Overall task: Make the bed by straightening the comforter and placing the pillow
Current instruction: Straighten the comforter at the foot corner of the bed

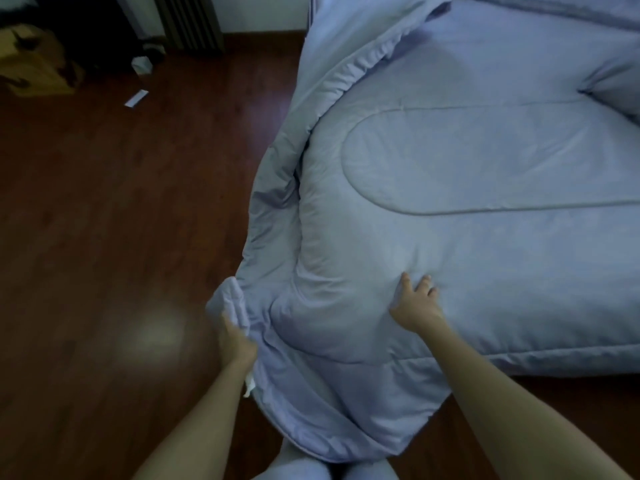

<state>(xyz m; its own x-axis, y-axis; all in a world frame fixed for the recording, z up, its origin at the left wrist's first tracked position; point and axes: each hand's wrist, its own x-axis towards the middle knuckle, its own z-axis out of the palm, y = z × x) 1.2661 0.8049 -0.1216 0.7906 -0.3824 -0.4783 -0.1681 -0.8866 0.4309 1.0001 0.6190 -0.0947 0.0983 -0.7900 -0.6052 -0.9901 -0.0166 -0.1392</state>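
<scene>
A pale blue quilted comforter point(467, 174) covers the bed and hangs over its near corner toward the floor. My left hand point(235, 337) grips the bunched edge of the comforter at that corner. My right hand point(415, 299) lies flat on top of the comforter with fingers spread, pressing into the padding. A pillow point(620, 88) in the same blue fabric lies at the right edge of the view, partly cut off. The comforter's left edge is folded and rumpled along the bed side.
Dark wooden floor point(121, 237) stretches to the left of the bed. A brown cardboard box point(31, 64), a small white object point(141, 65) and a slip of paper point(136, 98) lie at the back left. A ribbed grey heater point(194, 22) stands by the wall.
</scene>
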